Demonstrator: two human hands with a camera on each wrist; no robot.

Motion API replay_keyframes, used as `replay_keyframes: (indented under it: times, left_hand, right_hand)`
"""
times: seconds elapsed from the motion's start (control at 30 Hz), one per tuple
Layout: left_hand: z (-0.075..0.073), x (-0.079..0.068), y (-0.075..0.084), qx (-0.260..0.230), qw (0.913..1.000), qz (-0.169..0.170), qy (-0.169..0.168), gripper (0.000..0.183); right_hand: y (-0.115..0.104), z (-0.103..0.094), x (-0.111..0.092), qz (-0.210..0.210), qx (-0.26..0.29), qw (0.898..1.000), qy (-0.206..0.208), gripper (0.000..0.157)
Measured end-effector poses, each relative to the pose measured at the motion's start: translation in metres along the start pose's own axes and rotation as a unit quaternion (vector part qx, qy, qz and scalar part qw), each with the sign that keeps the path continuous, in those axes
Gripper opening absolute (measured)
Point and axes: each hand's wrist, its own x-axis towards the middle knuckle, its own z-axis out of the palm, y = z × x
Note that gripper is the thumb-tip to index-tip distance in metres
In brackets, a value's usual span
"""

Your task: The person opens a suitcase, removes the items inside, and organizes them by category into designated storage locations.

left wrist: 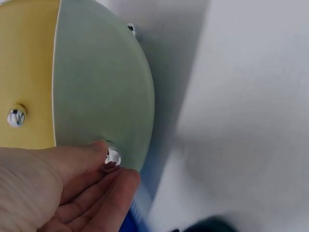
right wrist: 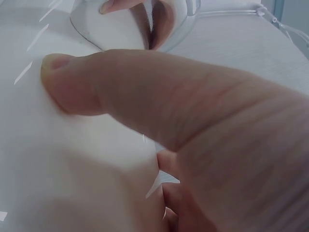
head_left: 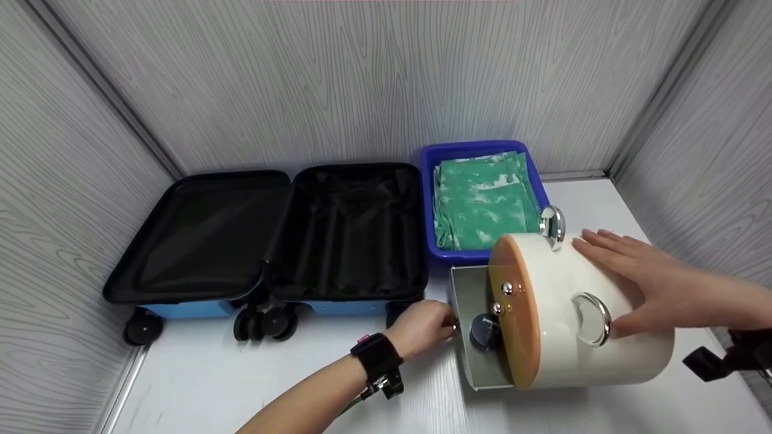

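A rounded cream storage box [head_left: 561, 364] with an orange front and chrome handles lies on the white surface at the right. One grey-green drawer [head_left: 469, 286] stands out from its front, with a dark round-topped container [head_left: 484, 333] inside. My left hand [head_left: 422, 325] is at the drawer's outer face; in the left wrist view its thumb and fingers pinch a small chrome knob [left wrist: 114, 157]. Fingers spread, my right hand [head_left: 654, 286] rests on the curved cream side, thumb beside a chrome handle [head_left: 603, 322]. The right wrist view shows that thumb on the glossy surface.
Left of the box, a blue suitcase [head_left: 211, 241] with black lining lies opened flat, its wheels [head_left: 280, 322] toward me. A blue plastic basket [head_left: 429, 229] holding folded green patterned cloth [head_left: 488, 199] stands behind the box. Grey wood-grain walls [head_left: 338, 78] enclose the surface.
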Motion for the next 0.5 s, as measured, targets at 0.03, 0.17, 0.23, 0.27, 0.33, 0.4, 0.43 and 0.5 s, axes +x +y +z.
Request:
replay_keyframes:
  times: [0.03, 0.17, 0.23, 0.27, 0.33, 0.4, 0.43, 0.5]
  left_hand:
    - [0.001, 0.002, 0.002, -0.001, 1.0000, 0.002, -0.001, 0.006]
    - [0.006, 0.011, 0.007, -0.002, 1.0000, 0.006, -0.001, 0.006]
    - [0.008, 0.015, 0.009, -0.002, 1.0000, 0.007, -0.003, 0.007]
    - [0.010, 0.017, 0.010, -0.002, 1.0000, 0.008, -0.002, 0.007]
    - [0.012, 0.020, 0.012, -0.005, 0.9999, 0.013, 0.000, 0.007]
    - [0.015, 0.024, 0.015, -0.011, 0.9998, 0.017, 0.003, 0.007]
    - [0.016, 0.025, 0.016, -0.016, 0.9997, 0.018, 0.005, 0.007]
    - [0.018, 0.028, 0.019, -0.024, 0.9994, 0.022, 0.007, 0.007]
  right_hand:
    - [-0.001, 0.000, 0.000, 0.005, 0.000, 1.000, -0.002, 0.125]
    - [-0.002, -0.001, 0.001, 0.013, 0.002, 1.000, -0.009, 0.125]
    - [-0.001, -0.001, 0.000, 0.011, 0.002, 1.000, -0.009, 0.125]
    - [-0.001, -0.001, 0.000, 0.007, 0.000, 1.000, -0.007, 0.125]
    - [0.000, 0.000, 0.000, -0.003, -0.004, 1.000, -0.003, 0.125]
    - [0.001, 0.000, 0.000, -0.012, -0.008, 1.000, 0.002, 0.125]
    - [0.002, 0.001, 0.000, -0.016, -0.010, 1.000, 0.005, 0.125]
    - [0.003, 0.002, -0.001, -0.017, -0.009, 1.000, 0.004, 0.125]
